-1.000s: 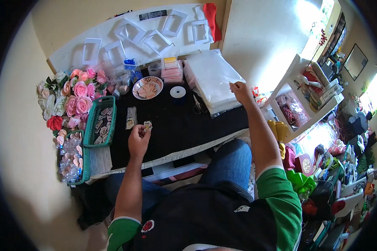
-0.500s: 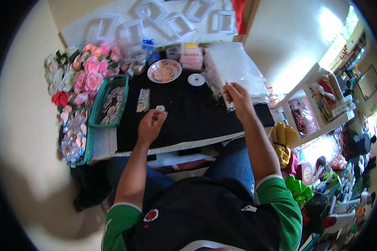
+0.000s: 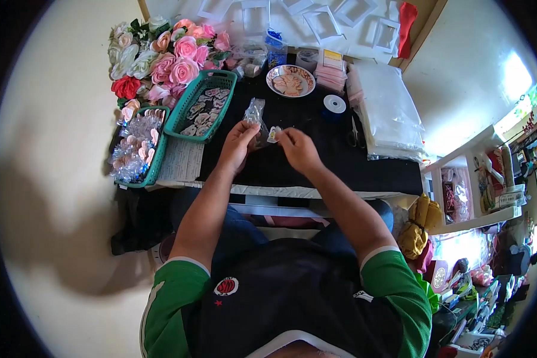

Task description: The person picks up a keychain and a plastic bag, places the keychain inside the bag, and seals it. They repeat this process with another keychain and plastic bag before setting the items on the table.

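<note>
My left hand [image 3: 240, 143] is closed, thumb and fingers pinching a clear plastic bag [image 3: 255, 110] that shines above the fingertips over the black cloth [image 3: 304, 161]. Just to its right, my right hand [image 3: 298, 149] pinches a small white cutout [image 3: 273, 135] with a touch of yellow on it. The cutout is close beside the bag, and the two hands are a short way apart. Beyond them stands a patterned plate [image 3: 271, 76] holding peach-coloured cutouts. A ribbon spool [image 3: 335, 104] and scissors [image 3: 355, 132] lie to the right of my hands.
On the left are a green basket [image 3: 178, 122] of cutouts, another green basket [image 3: 156, 159] of wrapped pieces, and artificial flowers [image 3: 176, 62]. Stacked plastic sleeves [image 3: 388, 113] cover the table's right side. White frames [image 3: 323, 24] lie at the back, near pink packets [image 3: 331, 74].
My right hand has come from beside the plastic sleeves to the middle and now pinches the cutout. My left hand now grips the clear bag. The camera view has shifted.
</note>
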Available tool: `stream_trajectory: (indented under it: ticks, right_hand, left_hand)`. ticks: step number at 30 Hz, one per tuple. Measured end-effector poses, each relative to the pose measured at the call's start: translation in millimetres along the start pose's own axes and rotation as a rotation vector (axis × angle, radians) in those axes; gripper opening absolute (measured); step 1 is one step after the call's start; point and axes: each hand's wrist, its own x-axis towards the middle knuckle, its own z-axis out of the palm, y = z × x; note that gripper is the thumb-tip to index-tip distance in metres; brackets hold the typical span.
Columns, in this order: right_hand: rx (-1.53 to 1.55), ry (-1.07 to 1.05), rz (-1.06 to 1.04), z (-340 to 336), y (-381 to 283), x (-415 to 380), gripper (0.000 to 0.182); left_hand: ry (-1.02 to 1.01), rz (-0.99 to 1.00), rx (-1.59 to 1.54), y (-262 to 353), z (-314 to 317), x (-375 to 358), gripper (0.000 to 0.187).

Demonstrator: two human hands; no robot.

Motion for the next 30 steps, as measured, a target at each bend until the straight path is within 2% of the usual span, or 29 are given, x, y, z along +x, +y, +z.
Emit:
stream_trajectory:
  ticks: [1, 2, 4, 5, 8, 12, 15, 17, 18, 20, 30]
  right_hand:
    - [-0.128, 0.069, -0.063, -5, -2, 6, 0.026]
    - [-0.131, 0.066, -0.064, -7, 1, 11, 0.026]
    - [-0.279, 0.166, -0.252, -9, 12, 23, 0.026]
    - [-0.330, 0.118, -0.240, -10, 18, 26, 0.032]
    - [-0.489, 0.163, -0.295, -3, 21, 22, 0.041]
    - [-0.663, 0.168, -0.330, -1, 16, 13, 0.046]
    - [-0.648, 0.157, -0.328, -4, 22, 17, 0.043]
    - [-0.392, 0.166, -0.302, -6, 34, 27, 0.034]
    - [-0.391, 0.169, -0.303, -8, 33, 28, 0.034]
    - [-0.131, 0.139, -0.074, -12, 32, 28, 0.025]
    - [0.085, 0.197, -0.032, -19, 31, 26, 0.022]
  left_hand:
    - [-0.023, -0.006, 0.008, -3, -6, 4, 0.012]
    - [-0.022, -0.005, 0.005, -6, -7, 6, 0.012]
    - [-0.044, 0.040, -0.010, -4, -3, 4, 0.013]
    - [-0.045, 0.044, -0.010, -3, -3, 4, 0.013]
    - [-0.070, 0.043, -0.028, -2, -5, 4, 0.014]
    - [-0.070, 0.065, 0.020, -5, -4, 1, 0.018]
    - [-0.053, 0.057, 0.058, -2, -3, 1, 0.019]
    - [-0.053, 0.040, 0.056, -3, -3, 0, 0.019]
    - [-0.043, 0.061, 0.084, -3, -2, 0, 0.019]
    - [-0.035, 0.082, 0.112, -5, 0, -1, 0.018]
    - [-0.097, 0.079, 0.191, -6, -2, 0, 0.015]
